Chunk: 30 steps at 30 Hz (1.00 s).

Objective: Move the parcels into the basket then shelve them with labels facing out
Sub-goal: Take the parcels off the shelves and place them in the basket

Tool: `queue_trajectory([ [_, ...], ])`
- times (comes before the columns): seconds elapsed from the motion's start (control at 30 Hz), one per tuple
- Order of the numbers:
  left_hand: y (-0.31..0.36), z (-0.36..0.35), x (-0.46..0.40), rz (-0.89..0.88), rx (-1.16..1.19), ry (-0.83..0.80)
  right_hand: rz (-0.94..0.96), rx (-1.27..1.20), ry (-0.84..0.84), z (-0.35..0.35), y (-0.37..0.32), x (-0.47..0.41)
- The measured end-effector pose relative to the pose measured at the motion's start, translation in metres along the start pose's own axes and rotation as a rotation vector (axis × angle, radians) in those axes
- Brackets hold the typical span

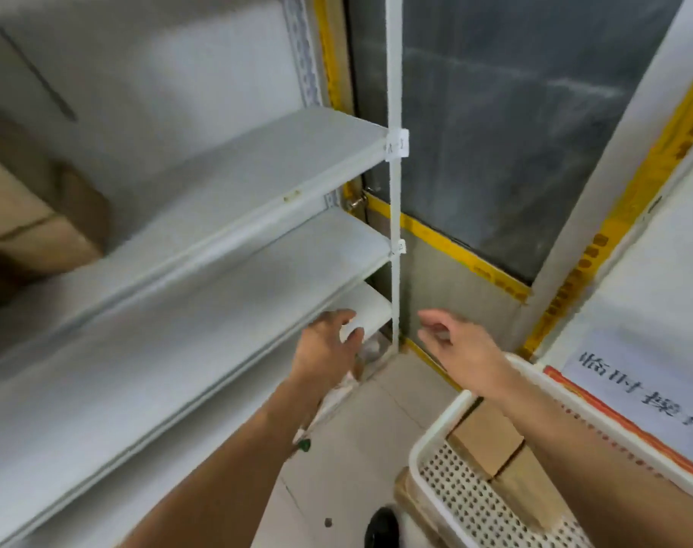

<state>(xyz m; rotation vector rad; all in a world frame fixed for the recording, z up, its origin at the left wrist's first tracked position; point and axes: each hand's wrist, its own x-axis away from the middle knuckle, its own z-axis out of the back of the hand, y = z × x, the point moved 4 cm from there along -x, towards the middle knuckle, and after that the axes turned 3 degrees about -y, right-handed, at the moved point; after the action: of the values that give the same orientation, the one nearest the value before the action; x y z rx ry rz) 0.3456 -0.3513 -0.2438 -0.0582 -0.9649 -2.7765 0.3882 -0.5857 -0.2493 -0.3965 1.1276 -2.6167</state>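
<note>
Two bare hands are being held out in front of the white shelving [226, 183], and nothing is being gripped by either. The left hand [327, 342] is being held with fingers loosely spread, hovering near the lower shelf edge; whether its fingertips are touching that edge cannot be told through the blur. The right hand [457, 342] is being held with fingers relaxed and slightly curled, in the air above the floor, close to the basket's [428, 441] near corner.

Several cardboard parcels [487, 441] are being carried inside the white perforated basket at the lower right, and at least two brown boxes are being shown there, packed side by side against the basket wall. No label is being shown on their visible faces. One more brown box [32, 227], badly blurred, is sitting at the left end of the upper shelf. The rest of the visible shelf boards are bare.

The parcels are being judged as stiff, plain cardboard, probably light to moderate in weight, with dry faces that should not slip. A hold on two opposite sides is being judged the safest, since the boxes are wedged together and a top edge may need to be tipped free first. Each box is likely needing to be turned before it is set down, so that its label is facing the aisle.
</note>
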Motion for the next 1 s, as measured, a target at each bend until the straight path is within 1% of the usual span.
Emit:
queue_trajectory([
  [0.17, -0.033, 0.106, 0.053, 0.089, 0.006, 0.285, 0.264, -0.023, -0.108, -0.03, -0.105, -0.031],
  [0.3, -0.063, 0.174, 0.103, 0.157, 0.015, 0.467, 0.453, -0.003, -0.222, -0.061, -0.195, -0.04],
  [0.4, -0.087, 0.221, 0.136, 0.211, -0.019, 0.594, 0.556, 0.005, -0.268, -0.09, -0.258, -0.04],
  [0.5, -0.11, 0.26, 0.165, 0.256, -0.04, 0.709, 0.642, -0.004, -0.276, -0.125, -0.314, -0.041],
  [0.6, -0.137, 0.298, 0.192, 0.284, -0.082, 0.826, 0.719, -0.008, -0.338, -0.163, -0.369, -0.034],
  [0.7, -0.17, 0.335, 0.22, 0.331, -0.12, 0.96, 0.753, -0.017, -0.43, -0.208, -0.417, -0.025],
  [0.83, -0.22, 0.377, 0.252, 0.473, -0.17, 1.125, 0.75, -0.073, -0.516, -0.27, -0.475, -0.013],
  [0.9, -0.246, 0.391, 0.259, 0.561, -0.152, 1.143, 0.717, -0.106, -0.543, -0.299, -0.499, -0.01],
  [1.0, -0.282, 0.401, 0.26, 0.665, -0.029, 1.076, 0.601, -0.185, -0.59, -0.333, -0.521, -0.009],
])
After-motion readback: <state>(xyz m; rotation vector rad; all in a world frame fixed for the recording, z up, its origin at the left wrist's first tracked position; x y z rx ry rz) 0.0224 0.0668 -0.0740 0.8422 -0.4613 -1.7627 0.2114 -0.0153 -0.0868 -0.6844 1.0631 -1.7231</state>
